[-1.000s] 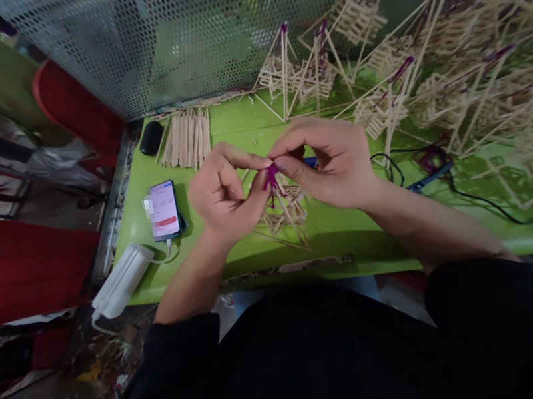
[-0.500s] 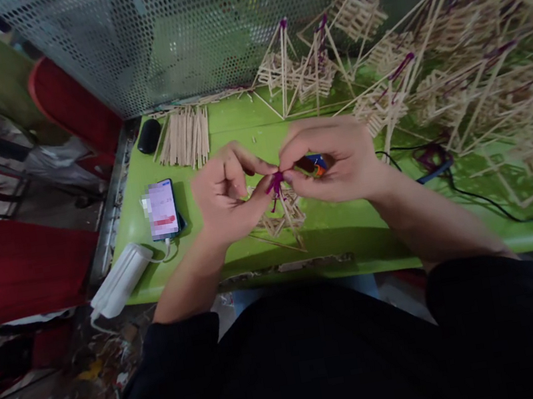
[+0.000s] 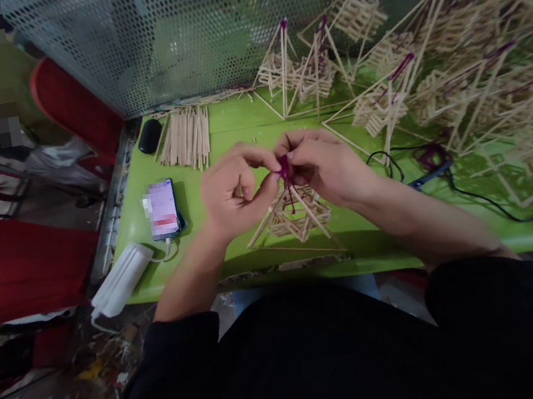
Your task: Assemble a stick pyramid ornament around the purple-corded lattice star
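Note:
Purple yarn (image 3: 285, 168) is bunched at the top of a small wooden stick frame (image 3: 300, 220) on the green table (image 3: 229, 124). My left hand (image 3: 239, 190) pinches the yarn from the left between thumb and forefinger. From the right, my right hand (image 3: 324, 163) grips the same yarn, its lower fingers curled and partly hidden. A yarn tail hangs down between the slanting sticks. The stacked sticks of the frame sit below both hands, near the table's front edge.
Many stick frames (image 3: 441, 91) crowd the right side. Blue scissors (image 3: 429, 177) and a black cable lie right of my hands. At the left are loose sticks (image 3: 186, 138), a black case (image 3: 149, 136), a phone (image 3: 163, 209) and a white power strip (image 3: 121, 280). Perforated metal (image 3: 200, 34) stands behind.
Both hands have shifted, the right one leftward and turned over more. The stick frame below has turned and shows more fully, with its sticks spread to both sides.

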`<state>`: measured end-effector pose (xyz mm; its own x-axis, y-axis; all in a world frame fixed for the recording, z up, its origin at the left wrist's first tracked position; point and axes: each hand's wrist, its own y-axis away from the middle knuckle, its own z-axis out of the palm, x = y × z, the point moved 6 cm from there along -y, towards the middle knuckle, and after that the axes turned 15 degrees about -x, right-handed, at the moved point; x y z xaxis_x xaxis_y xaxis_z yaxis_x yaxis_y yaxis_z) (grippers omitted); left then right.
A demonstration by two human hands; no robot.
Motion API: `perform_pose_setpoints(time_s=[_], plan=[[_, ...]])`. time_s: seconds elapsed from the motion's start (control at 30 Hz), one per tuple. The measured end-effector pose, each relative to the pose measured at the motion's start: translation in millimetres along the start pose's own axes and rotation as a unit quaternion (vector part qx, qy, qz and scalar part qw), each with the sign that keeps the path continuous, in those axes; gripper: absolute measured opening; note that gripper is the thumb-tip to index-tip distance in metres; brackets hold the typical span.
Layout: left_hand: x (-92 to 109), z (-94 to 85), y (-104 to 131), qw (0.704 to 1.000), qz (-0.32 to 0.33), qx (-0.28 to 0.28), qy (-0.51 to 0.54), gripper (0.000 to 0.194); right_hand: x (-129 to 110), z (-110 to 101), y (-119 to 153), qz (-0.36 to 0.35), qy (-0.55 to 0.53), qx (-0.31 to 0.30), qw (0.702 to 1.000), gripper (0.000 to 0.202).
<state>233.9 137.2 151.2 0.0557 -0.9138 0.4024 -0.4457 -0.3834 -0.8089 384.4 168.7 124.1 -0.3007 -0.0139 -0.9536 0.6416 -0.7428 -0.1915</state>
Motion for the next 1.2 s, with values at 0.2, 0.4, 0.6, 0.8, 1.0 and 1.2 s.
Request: perform_pose_setpoints(time_s=[0.2,0.4,0.6,0.8,1.0,1.2], plan=[[4.9,2.1,-5.8,0.996,0.053,-0.042,-0.066,0.047,3.7,-5.6,1.1,-0.01,-0.009,0.053,0.998,0.018],[1.8,2.2,-7.1,0.995,0.032,-0.036,-0.084,0.046,-8.1,-5.5,6.5,-0.135,0.164,0.107,0.971,0.018],[3.0,4.7,-5.5,0.994,0.042,-0.054,-0.08,0.044,-9.0,-2.8,12.1,-0.189,0.271,0.125,0.936,0.019],[5.3,3.5,-8.0,0.994,0.049,-0.064,-0.068,0.042,-16.9,-8.2,6.7,-0.16,0.221,0.029,0.962,0.047],[1.6,0.5,-4.3,0.997,0.02,-0.051,-0.053,0.031,-28.3,-9.3,5.3,-0.135,0.177,-0.033,0.974,0.06],[-2.4,3.6,0.1,0.997,0.015,-0.056,-0.059,0.026,-22.0,-14.0,0.0,-0.171,0.084,-0.06,0.98,0.058]])
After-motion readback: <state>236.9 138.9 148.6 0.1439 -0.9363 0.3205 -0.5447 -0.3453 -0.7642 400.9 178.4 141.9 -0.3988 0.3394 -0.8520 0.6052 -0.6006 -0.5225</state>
